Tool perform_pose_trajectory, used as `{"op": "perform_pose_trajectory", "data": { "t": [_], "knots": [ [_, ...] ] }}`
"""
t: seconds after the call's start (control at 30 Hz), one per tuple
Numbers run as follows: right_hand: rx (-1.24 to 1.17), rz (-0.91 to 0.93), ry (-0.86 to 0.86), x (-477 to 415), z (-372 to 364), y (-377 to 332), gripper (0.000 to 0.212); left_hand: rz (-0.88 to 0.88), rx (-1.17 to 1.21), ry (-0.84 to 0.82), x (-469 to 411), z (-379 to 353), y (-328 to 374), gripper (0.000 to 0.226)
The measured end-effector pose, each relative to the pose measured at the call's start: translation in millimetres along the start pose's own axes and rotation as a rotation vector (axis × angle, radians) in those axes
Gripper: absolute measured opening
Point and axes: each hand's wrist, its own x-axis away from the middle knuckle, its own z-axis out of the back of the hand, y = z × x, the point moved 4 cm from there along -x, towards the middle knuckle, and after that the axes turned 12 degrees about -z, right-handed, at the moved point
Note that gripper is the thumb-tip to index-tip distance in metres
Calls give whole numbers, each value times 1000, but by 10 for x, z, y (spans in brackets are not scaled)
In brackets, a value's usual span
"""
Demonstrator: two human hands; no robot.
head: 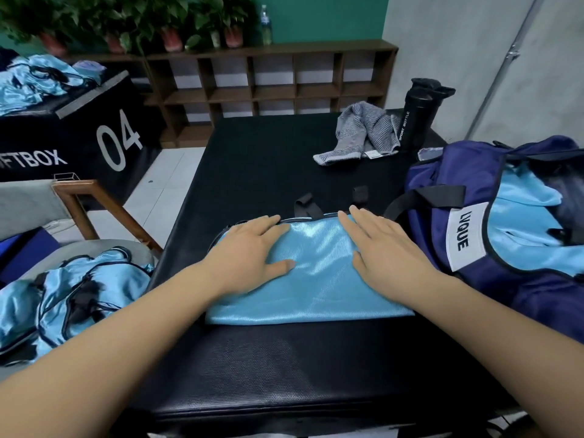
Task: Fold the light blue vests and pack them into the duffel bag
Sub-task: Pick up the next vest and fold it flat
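Left hand [249,248], right hand [382,245], fingers [271,224] flat on folded vest [316,279]; duffel bag [505,289], towel [363,134] nearby

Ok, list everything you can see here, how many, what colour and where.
folded vest: one, light blue, middle of the mat
duffel bag: one, navy, right side, open, packed vest inside
loose vests: two heaps, light blue, chair at left and black box far left
cloth: one, grey striped, far end of mat
sport bottle: one, black, beside the cloth
shelf unit: one, brown, back wall, plants on top
hands: two, left hand and right hand flat on the folded vest
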Motion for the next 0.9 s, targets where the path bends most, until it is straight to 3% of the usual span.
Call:
{"op": "perform_pose_trajectory", "data": {
  "t": [0.17,0.33,0.4,0.5,0.67,0.8,0.9],
  "knots": [
    [-35,77,171,103,125,-123,75,61,128,30,89,174,-206,78],
    [-142,207,225,413,238,-697,27,177,195,219,180,444,-532,40],
    [-190,263,167,537,248,-994,29,281,249,261,219,466,-671,29],
    [-217,305,99,663,259,-1462,40,432,251,181,259,392,-836,32],
    [-143,325,70,643,228,-1956,40,546,257,18,299,282,-857,46],
    [-71,287,90,606,99,-2074,31,532,269,-34,252,269,-749,37],
    [-31,251,52,581,-21,-2113,36,536,319,-20,221,270,-684,27]
  ]
}}
